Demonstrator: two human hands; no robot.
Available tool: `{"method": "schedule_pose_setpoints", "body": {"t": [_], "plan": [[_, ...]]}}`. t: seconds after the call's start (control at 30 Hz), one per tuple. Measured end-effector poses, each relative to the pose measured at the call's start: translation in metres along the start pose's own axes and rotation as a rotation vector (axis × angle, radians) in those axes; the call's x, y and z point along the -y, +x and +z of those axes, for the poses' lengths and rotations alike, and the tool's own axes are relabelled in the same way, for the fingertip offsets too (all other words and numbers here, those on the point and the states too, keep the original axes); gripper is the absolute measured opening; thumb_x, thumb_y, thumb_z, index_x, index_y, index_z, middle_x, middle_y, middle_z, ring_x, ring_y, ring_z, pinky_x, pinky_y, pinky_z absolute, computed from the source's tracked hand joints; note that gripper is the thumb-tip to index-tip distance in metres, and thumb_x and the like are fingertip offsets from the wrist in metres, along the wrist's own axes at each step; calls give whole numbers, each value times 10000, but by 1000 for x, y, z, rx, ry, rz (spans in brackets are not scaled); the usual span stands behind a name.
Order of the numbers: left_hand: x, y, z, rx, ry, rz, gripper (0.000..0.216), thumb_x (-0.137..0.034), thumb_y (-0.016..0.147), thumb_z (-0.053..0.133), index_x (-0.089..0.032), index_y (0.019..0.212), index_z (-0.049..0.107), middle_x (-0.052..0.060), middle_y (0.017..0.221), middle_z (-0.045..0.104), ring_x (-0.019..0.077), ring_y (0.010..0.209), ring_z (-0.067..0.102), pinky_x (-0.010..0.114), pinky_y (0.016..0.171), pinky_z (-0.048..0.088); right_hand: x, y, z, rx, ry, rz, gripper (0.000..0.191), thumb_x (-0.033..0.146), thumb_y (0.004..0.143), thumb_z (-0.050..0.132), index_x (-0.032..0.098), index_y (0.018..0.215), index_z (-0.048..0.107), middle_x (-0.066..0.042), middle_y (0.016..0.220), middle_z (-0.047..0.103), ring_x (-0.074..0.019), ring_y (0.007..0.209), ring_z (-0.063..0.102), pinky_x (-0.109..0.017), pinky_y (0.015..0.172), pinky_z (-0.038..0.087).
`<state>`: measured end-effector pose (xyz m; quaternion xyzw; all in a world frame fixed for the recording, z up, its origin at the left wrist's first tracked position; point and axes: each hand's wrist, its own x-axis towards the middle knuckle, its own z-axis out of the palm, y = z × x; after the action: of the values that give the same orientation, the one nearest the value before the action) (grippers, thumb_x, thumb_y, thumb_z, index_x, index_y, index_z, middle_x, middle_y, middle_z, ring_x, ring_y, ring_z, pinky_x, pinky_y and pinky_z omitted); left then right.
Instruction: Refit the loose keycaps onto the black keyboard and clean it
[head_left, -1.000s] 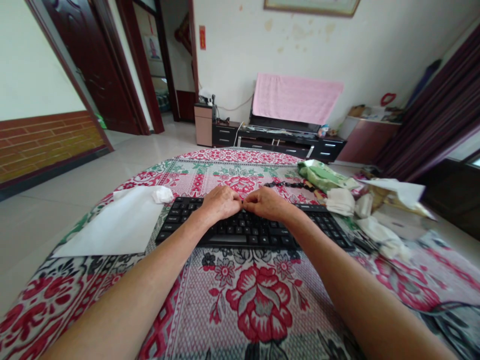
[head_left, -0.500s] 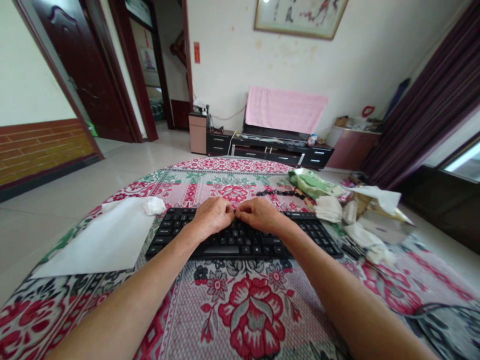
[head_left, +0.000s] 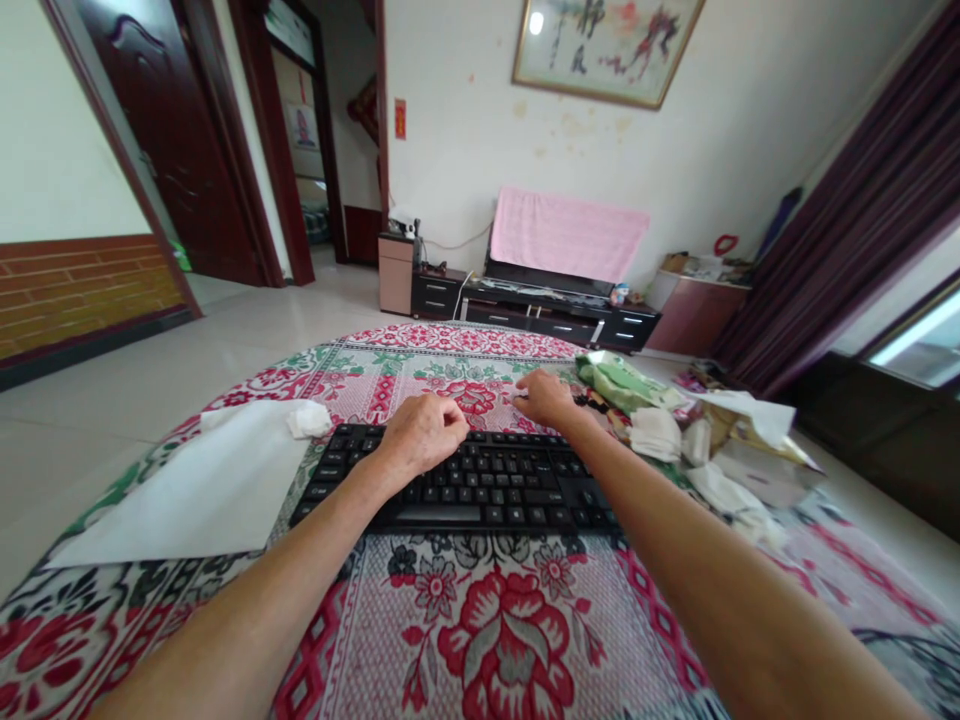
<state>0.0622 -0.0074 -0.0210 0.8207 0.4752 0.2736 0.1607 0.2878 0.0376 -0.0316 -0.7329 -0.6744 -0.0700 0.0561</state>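
A black keyboard [head_left: 480, 480] lies across the patterned tablecloth in front of me. Over its upper left part is my left hand [head_left: 422, 432], thumb and fingers curled together; whatever they might hold is hidden. My right hand [head_left: 550, 400] is beyond the keyboard's far edge, thumb and forefinger a little apart with nothing visible between them. It covers much of a row of small black pieces [head_left: 589, 402] on the cloth. My right forearm hides the keyboard's right end.
White paper [head_left: 202, 480] with a crumpled tissue [head_left: 308, 418] lies left. At the right are a green packet [head_left: 622, 380], a folded white cloth [head_left: 655, 434], an open box [head_left: 765, 460] and dark cables [head_left: 915, 645]. A low black cabinet [head_left: 555, 325] stands beyond the table.
My right hand has left the keyboard beside my left hand and moved away and rightward to the black pieces, its fingers parting. My left hand stays almost in place. The view has tilted up slightly.
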Motion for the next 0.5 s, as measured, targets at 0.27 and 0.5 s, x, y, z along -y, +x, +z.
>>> {"method": "schedule_pose_setpoints", "body": {"t": [0.27,0.5], "plan": [[1,1,2,-17,-34,-8,190,-238,712,517,-189,695,700,25,666,680,153,641,595,270,635,432,6,-17,0,-198,349,-366,219,187,729,573,215,910,693,-58,992,633,-189,947,541,-303,839,409],[1,3,9,-21,-142,18,217,-300,719,550,-211,823,718,24,787,706,162,728,616,279,688,436,24,-68,-18,-238,686,-530,246,149,729,563,219,944,661,-29,880,650,-152,832,557,-304,781,436]]}}
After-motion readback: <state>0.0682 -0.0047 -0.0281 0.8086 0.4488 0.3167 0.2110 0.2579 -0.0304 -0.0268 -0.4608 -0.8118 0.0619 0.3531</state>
